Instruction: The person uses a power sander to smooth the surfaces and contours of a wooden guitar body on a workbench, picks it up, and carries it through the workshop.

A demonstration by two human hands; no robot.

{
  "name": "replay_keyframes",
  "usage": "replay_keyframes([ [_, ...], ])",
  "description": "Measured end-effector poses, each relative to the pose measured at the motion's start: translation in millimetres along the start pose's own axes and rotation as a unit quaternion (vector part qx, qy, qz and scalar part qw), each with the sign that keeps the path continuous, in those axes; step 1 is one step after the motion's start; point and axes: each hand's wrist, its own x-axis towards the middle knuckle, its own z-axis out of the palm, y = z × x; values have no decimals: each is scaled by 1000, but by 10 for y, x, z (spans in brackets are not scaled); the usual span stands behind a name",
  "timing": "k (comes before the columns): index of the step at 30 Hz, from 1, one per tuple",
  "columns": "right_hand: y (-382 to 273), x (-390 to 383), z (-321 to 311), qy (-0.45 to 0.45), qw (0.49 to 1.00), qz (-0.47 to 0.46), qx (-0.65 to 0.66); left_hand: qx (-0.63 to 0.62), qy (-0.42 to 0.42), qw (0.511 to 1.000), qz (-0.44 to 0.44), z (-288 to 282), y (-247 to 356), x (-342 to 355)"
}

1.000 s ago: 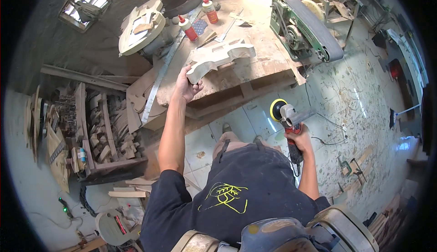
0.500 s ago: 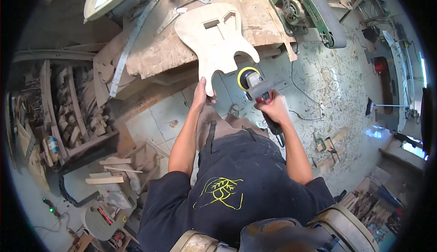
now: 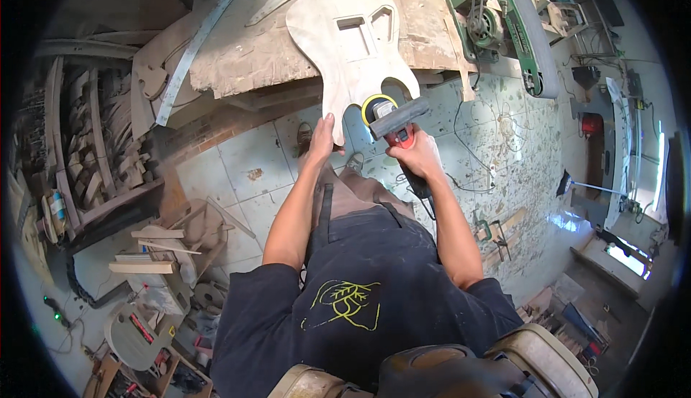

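At the near edge of the desk (image 3: 252, 60), I hold a wooden guitar body (image 3: 345, 74) and a sander (image 3: 400, 123).
My left hand (image 3: 322, 141) is closed around the body's left horn (image 3: 336, 104), beyond the edge; the far part lies over the desk. My right hand (image 3: 419, 155) is wrapped around the sander, its yellow-rimmed pad (image 3: 371, 107) near the right horn (image 3: 407, 81); if they touch, I cannot tell. Should my left grip slacken, the body could slip; should the pad lean, its rim could gouge the wood.

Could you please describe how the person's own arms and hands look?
The left hand and right hand are bare, and so are both forearms. The short, dark fabric sleeves belong to a dark shirt with a yellow-green line drawing on its front.
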Motion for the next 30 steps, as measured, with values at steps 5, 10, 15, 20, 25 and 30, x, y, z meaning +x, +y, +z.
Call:
replay_keyframes([
  [5,97,-25,-5,10,998,-3,-57,0,8,1000,0,8,7,-3],
  [10,95,-37,-44,2,998,-3,-63,7,-5,1000,10,21,21,-5],
  [15,-126,150,-26,-14,998,-38,-41,7,-12,1000,0,-6,-4,-1],
  [20,-3,199,-15,-17,998,-34,-53,25,9,1000,-9,-3,3,-14],
  [25,197,-12,-73,-25,997,-29,-62,29,9,1000,0,20,46,-38],
  [30,50,17,-87,-33,998,-27,-40,40,8,999,5,4,35,-47],
])
